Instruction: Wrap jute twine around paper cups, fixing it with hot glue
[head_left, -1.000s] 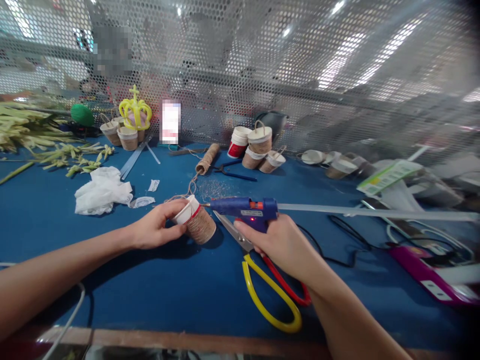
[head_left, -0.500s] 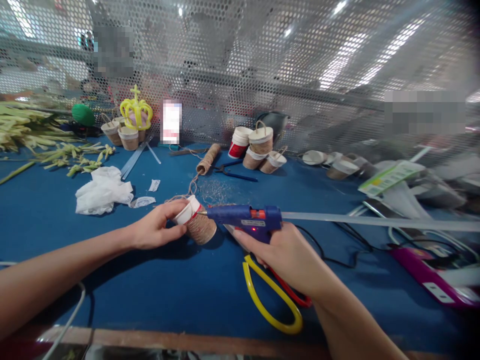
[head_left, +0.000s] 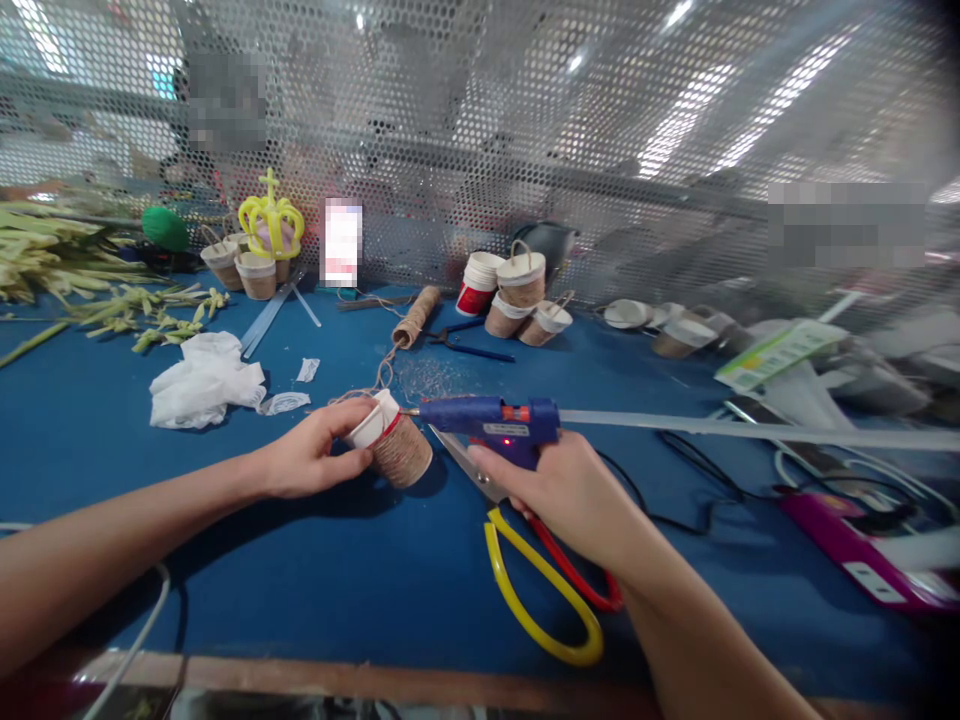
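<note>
My left hand [head_left: 319, 450] grips the rim of a paper cup [head_left: 401, 450] wrapped in brown twine, tilted on its side above the blue table. A white band and a red stripe show near its rim. My right hand [head_left: 566, 490] is closed round a blue hot glue gun [head_left: 487, 418], its small red light lit. The gun's metal tip points left at the upper side of the cup; whether it touches cannot be told. A long clear glue stick [head_left: 712, 430] extends from its back. Scissors [head_left: 544, 590] with yellow and red handles lie beneath the right hand.
Behind the cup lies a twine roll [head_left: 416, 318], its strand leading to the cup, beside pliers [head_left: 480, 348]. Twine-wrapped cups [head_left: 521, 280] stand at the back. White lace [head_left: 206, 380] is at left. A purple power strip [head_left: 855, 555] and cables are at right.
The glue gun's tip has moved up and slightly right along the cup, and my right hand has risen a little. More of the scissors' blades now shows. My left hand stays put with the cup.
</note>
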